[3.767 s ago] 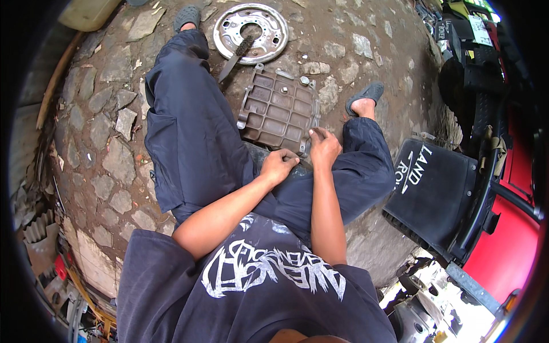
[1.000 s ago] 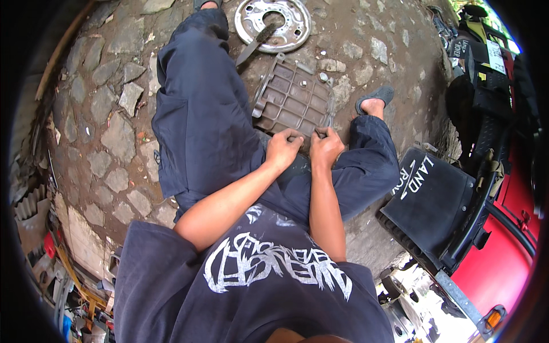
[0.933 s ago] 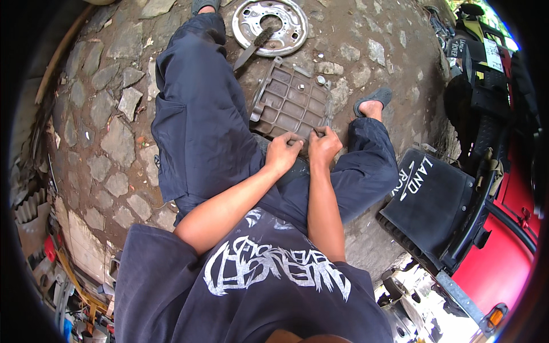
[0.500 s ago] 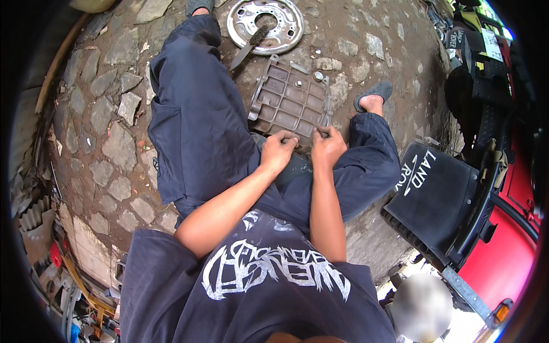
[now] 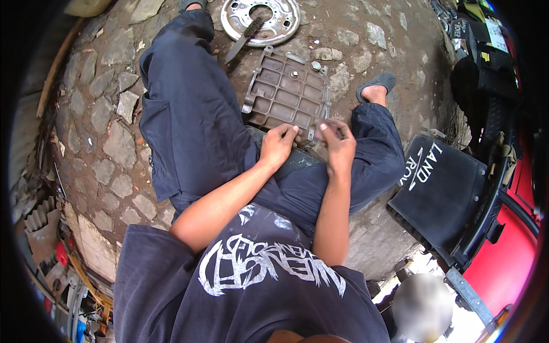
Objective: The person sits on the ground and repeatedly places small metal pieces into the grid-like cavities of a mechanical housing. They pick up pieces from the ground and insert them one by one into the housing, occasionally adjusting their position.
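Note:
A brown ribbed metal cover (image 5: 284, 94), cast in a grid of square pockets, lies on the ground between my legs. At its near edge is my left hand (image 5: 277, 147), its fingers curled closed with the thumb on top; whatever they hold is hidden. My right hand (image 5: 339, 145) is raised beside the cover's near right corner, its fingers bent and smeared by motion. A bolt (image 5: 294, 74) rests on the ribs, and another bolt (image 5: 315, 66) sits at the far right corner. Beyond lies a round silver backing plate (image 5: 277, 33) with a dark-bristled brush (image 5: 245, 40) leaning over its rim.
Rough stone paving (image 5: 120, 143) and dirt surround me. To the right stands a red vehicle (image 5: 497, 263) with a black mud flap (image 5: 437, 186) near my leg. Assorted scrap (image 5: 63, 268) is piled at the lower left.
My right hand has lifted away from the cover's near edge and moved right, its fingers loosening. My left hand stays at the edge. The whole view has shifted slightly.

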Demonstrator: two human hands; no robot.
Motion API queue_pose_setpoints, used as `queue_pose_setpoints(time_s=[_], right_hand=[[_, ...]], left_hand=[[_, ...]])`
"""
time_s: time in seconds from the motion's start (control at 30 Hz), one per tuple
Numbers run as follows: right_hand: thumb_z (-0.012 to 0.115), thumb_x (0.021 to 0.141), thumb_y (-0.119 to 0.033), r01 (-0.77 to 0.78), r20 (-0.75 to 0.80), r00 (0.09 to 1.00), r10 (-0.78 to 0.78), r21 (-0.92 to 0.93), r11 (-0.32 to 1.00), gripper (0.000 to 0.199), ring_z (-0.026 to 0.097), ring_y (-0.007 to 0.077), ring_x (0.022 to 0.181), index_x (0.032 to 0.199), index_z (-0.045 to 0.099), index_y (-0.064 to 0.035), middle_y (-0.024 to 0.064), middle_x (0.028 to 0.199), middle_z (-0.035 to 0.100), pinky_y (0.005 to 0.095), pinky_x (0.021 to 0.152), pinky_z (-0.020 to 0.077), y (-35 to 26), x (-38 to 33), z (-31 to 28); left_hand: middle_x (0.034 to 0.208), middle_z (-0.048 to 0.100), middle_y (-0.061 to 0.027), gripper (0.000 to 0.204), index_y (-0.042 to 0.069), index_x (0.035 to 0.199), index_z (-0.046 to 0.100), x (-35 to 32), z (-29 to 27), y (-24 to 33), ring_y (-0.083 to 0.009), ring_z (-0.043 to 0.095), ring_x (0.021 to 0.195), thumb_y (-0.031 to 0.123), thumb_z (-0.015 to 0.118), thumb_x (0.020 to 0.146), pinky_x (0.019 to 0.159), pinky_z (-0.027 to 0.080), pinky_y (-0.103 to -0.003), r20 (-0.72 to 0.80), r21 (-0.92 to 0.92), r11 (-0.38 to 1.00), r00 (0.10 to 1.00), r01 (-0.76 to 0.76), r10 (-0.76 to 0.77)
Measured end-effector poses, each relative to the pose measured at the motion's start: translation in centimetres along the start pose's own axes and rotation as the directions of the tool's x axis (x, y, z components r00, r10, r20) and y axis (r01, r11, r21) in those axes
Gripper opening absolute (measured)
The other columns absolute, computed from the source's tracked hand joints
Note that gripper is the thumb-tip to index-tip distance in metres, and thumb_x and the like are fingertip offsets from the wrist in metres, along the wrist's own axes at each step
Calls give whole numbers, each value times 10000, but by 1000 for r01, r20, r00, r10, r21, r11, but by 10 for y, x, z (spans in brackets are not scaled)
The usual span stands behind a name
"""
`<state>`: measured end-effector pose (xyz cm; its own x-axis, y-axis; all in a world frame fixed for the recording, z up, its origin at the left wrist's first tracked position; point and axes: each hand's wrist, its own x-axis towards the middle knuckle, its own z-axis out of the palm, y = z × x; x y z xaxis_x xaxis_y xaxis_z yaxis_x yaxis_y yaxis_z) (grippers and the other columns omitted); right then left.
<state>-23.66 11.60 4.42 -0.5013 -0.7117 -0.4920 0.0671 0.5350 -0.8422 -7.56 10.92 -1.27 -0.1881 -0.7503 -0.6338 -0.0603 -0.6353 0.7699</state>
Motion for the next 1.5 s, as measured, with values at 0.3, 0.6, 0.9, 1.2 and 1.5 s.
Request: queue_pose_setpoints(time_s=[0.3,0.6,0.9,1.2,1.5], right_hand=[[783,840,-24,345,32,924,-380,-496,797,284,763,286,799,1112,702,-33,150,921,768,391,746,581,21,-38,43],[846,866,-133,216,456,886,-89,-235,948,653,770,253,1066,1455,581,-28,184,1197,774,372,913,610,-16,-14,-17],[791,949,-239,114,-30,993,-110,154,982,463,744,188,1032,1333,683,-4,128,1199,772,321,873,573,-7,87,-77],[755,990,-215,146,126,980,-153,62,987,417,728,125,909,1348,662,-21,76,1127,764,265,755,540,14,86,-32],[711,1023,-219,-66,255,965,-55,445,893,341,715,124,936,1334,672,-87,48,1176,749,272,819,508,-21,71,-42]], left_hand=[[1055,794,-172,424,9,1187,767,-3,0,0,-231,755,1003,394,682,1032,909,557,-357,25,58,989,991,-136,135],[1027,810,-121,344,36,1170,789,2,-6,-2,-173,745,936,306,774,958,876,563,-336,-46,174,979,992,-106,116],[824,766,-81,243,16,1007,781,31,8,-6,-131,711,766,244,784,922,748,559,-314,-101,341,929,977,-143,187],[986,758,-245,230,-19,1016,717,55,53,-3,-413,747,932,152,788,879,828,567,-448,-24,585,734,898,-344,440],[943,783,-198,161,5,1030,749,40,62,-4,-350,774,879,117,760,916,834,573,-418,-53,568,742,884,-356,465]])
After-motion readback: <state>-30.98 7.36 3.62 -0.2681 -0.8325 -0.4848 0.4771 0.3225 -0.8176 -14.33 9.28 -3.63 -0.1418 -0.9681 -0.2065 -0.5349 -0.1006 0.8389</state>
